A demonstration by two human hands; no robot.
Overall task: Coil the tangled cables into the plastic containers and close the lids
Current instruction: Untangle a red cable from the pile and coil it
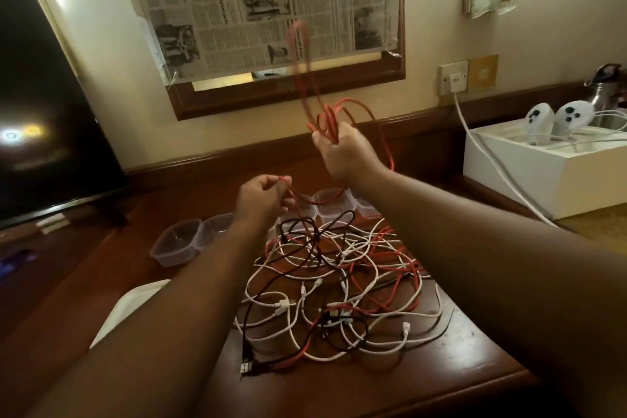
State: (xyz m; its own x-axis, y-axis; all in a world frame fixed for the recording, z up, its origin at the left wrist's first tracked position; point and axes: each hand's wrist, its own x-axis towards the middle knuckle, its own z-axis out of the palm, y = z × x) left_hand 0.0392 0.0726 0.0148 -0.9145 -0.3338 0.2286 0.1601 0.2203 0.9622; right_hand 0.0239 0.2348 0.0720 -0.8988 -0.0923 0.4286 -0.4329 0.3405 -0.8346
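Right hand (342, 153) grips red cable (334, 122) loops; left hand (263, 198) pinches its tail. Coiling underway; a tub (176, 243) likely comes next.

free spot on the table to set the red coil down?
Bare wood right of the cable pile, toward the table corner, and a strip in front along the edge. Middle is crowded with cables; behind it, open containers.

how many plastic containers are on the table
5 visible clear plastic containers: two side by side left of the pile, three behind it. The hands may hide others.
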